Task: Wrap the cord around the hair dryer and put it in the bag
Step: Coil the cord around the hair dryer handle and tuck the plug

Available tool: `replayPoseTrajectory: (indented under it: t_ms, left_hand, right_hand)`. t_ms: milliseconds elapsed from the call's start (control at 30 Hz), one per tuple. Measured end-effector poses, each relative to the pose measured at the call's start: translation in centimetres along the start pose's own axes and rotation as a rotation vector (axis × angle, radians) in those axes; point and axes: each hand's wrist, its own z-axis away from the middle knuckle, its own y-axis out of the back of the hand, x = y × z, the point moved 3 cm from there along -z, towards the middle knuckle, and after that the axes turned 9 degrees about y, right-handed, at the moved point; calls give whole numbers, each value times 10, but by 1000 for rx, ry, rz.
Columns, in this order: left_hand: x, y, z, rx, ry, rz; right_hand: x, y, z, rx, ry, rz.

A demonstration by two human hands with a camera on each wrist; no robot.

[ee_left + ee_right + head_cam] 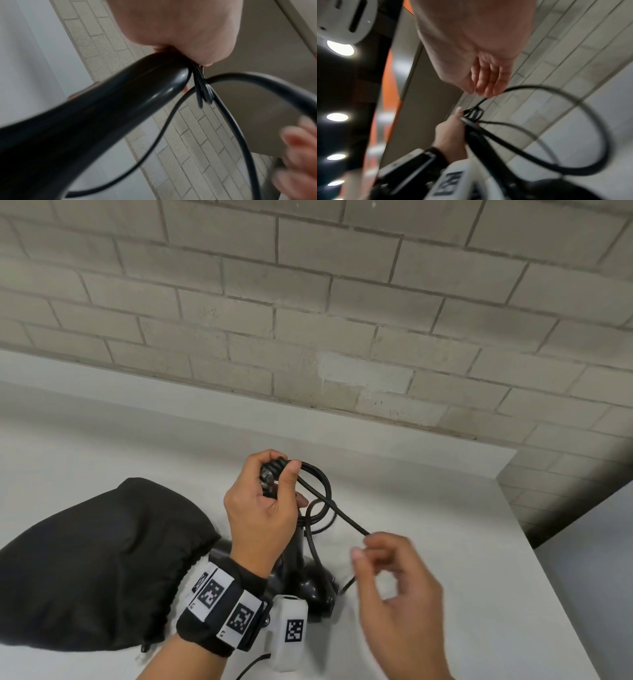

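The black hair dryer (317,585) stands with its head on the white table (445,501) and its handle (102,108) pointing up. My left hand (270,498) grips the top of the handle and holds several coils of the black cord (323,484) against it. A loose loop of cord (590,121) runs from the coils to my right hand (364,544), which pinches it between thumb and fingertips (485,86) to the right of the dryer. The black drawstring bag (96,559) lies on the table left of the dryer, partly behind my left wrist.
A grey brick wall (308,320) rises behind the table. The table's right edge (534,559) drops off close to my right hand. A thin black cable (253,664) trails from my left wristband at the near edge.
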Motion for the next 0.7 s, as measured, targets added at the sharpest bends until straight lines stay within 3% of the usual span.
replayPoseTrajectory:
  t_ms: [100,167,233,300,367,467,567,600,633,700]
  left_hand:
    - [0,0,0,17,-3,-9]
    - [1,1,1,25,-13,-17]
    - [2,1,1,20,-16,-19]
    - [1,1,-1,8,-13,-18]
    - [0,0,-2,1,-5,-28]
    - [-3,-1,-4,0,-8,-50]
    - [-5,-1,-5,-1,-26,-75]
    - [-6,-1,-5,1,-25,-76]
    - [-7,-1,-5,2,-22,-75]
    - [-8,-2,-5,-1,-17,-64]
  right_hand:
    - [-15,-34,-3,-357,-234,-169]
    - [-24,-47,-7,-494,-365,-391]
    - [-29,-47,-8,-534,-397,-540]
    - [-27,-39,-8,-509,-361,-533]
    - [-21,-23,-2,-518,-283,-498]
    - [-8,9,13,-651,-162,-306]
    - [24,46,23,-745,26,121]
    - [46,47,30,-845,94,258]
    - [61,51,44,-931,17,314]
    - [89,61,71,-1079,-284,332]
